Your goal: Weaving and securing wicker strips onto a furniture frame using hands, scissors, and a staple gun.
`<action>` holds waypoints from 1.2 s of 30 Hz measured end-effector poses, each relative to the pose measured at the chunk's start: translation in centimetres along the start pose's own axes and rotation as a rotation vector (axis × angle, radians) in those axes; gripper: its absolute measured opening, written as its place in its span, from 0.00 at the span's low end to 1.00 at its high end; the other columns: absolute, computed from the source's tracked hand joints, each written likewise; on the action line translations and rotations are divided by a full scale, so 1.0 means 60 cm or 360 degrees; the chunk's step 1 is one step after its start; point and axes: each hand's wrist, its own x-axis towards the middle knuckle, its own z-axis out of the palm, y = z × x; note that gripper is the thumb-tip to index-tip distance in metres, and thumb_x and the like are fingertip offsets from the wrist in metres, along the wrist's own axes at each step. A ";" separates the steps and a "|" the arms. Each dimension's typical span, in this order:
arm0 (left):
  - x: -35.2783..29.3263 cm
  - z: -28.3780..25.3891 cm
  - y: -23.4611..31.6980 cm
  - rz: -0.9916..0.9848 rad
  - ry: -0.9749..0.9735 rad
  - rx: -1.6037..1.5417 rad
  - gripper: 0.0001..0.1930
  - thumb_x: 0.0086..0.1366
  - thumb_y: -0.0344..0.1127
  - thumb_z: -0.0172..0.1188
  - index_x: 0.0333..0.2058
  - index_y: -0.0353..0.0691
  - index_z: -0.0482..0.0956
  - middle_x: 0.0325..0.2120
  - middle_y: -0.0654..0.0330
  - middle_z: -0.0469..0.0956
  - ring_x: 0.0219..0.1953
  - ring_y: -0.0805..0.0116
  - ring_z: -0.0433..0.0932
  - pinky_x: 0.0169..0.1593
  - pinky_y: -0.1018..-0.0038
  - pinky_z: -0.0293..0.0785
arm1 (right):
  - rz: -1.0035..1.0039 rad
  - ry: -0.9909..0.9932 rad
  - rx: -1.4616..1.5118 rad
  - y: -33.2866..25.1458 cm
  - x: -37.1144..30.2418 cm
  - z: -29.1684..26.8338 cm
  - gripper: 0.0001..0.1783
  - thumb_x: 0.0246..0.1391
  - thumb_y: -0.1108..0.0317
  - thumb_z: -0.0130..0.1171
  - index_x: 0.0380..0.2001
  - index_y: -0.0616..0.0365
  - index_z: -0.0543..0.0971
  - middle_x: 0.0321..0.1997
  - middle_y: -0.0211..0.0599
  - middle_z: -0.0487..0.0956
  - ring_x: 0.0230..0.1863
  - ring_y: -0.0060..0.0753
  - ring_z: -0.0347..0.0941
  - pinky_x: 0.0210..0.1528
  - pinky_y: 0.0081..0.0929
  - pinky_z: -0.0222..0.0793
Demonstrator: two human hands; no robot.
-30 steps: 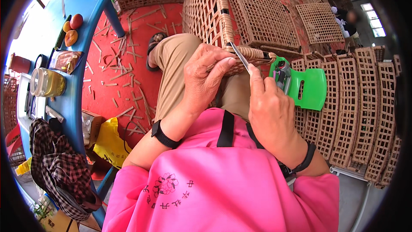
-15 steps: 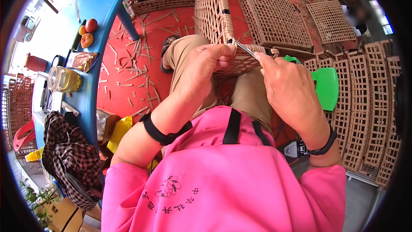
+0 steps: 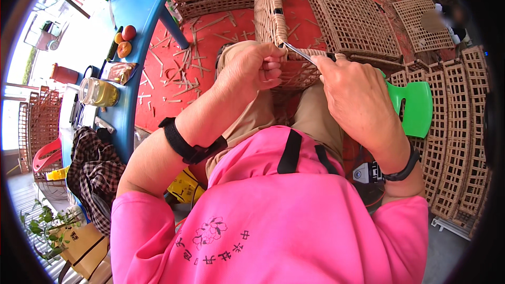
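Observation:
A woven basket [image 3: 277, 10] of brown cane-like strips stands before me, its rim wrapped in strips with black bands showing between. At the rim's near corner, my left hand [image 3: 256, 69] is closed, with thumb and forefinger pinched together and the other fingers curled. What lies in that pinch is hidden. My right hand [image 3: 360, 97] grips a slim metal tool [image 3: 298, 51], whose handle is covered by the fingers. The tool slants up and left, with its tip at the corner beside my left fingertips.
To the left, a blue table [image 3: 134, 18] bears fruit, a jar [image 3: 100, 92] of yellowish liquid and a checked cloth [image 3: 92, 171]. Cane scraps litter the red floor [image 3: 152, 89]. A green plastic chair [image 3: 415, 108] and stacked woven panels [image 3: 442, 142] stand at the right.
The view has shifted, so the surroundings sit farther right in the picture. My left hand has turned slightly at the corner; the tool stays in my right hand with its tip there.

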 end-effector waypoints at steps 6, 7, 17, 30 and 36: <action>0.000 -0.004 0.012 0.0011 -0.0009 0.0194 0.04 0.66 0.36 0.60 0.32 0.45 0.77 0.20 0.71 0.70 0.20 0.78 0.69 0.39 0.70 0.77 | -0.0002 0.0000 -0.0001 0.002 -0.002 0.000 0.12 0.59 0.74 0.54 0.46 0.62 0.78 0.29 0.51 0.78 0.28 0.53 0.79 0.30 0.47 0.74; -0.001 -0.003 0.011 0.0121 -0.0032 0.0210 0.05 0.67 0.35 0.60 0.31 0.44 0.77 0.20 0.71 0.69 0.20 0.79 0.68 0.37 0.73 0.77 | 0.0011 0.0004 0.0000 0.002 -0.002 0.001 0.12 0.59 0.74 0.54 0.46 0.62 0.78 0.29 0.51 0.79 0.29 0.53 0.79 0.30 0.47 0.74; 0.012 -0.017 0.007 0.0739 0.0122 0.0607 0.10 0.69 0.40 0.63 0.37 0.39 0.78 0.28 0.69 0.73 0.30 0.80 0.73 0.42 0.77 0.75 | 0.0026 0.0026 0.0037 0.007 -0.005 0.006 0.12 0.59 0.74 0.54 0.46 0.62 0.79 0.29 0.52 0.79 0.29 0.55 0.79 0.32 0.48 0.74; 0.044 -0.026 -0.053 0.1196 -0.0056 0.0508 0.16 0.61 0.29 0.70 0.43 0.35 0.73 0.35 0.65 0.78 0.38 0.78 0.77 0.44 0.79 0.75 | 0.0033 -0.0030 0.0041 0.002 0.003 -0.005 0.11 0.58 0.74 0.55 0.44 0.61 0.78 0.29 0.49 0.79 0.30 0.54 0.78 0.32 0.48 0.72; 0.031 0.003 -0.063 0.1187 0.0051 0.0315 0.16 0.62 0.31 0.70 0.43 0.35 0.73 0.34 0.64 0.77 0.36 0.78 0.77 0.44 0.80 0.75 | -0.0008 0.0038 0.0068 0.002 0.007 -0.009 0.03 0.52 0.77 0.56 0.31 0.64 0.76 0.23 0.50 0.80 0.29 0.51 0.82 0.32 0.43 0.77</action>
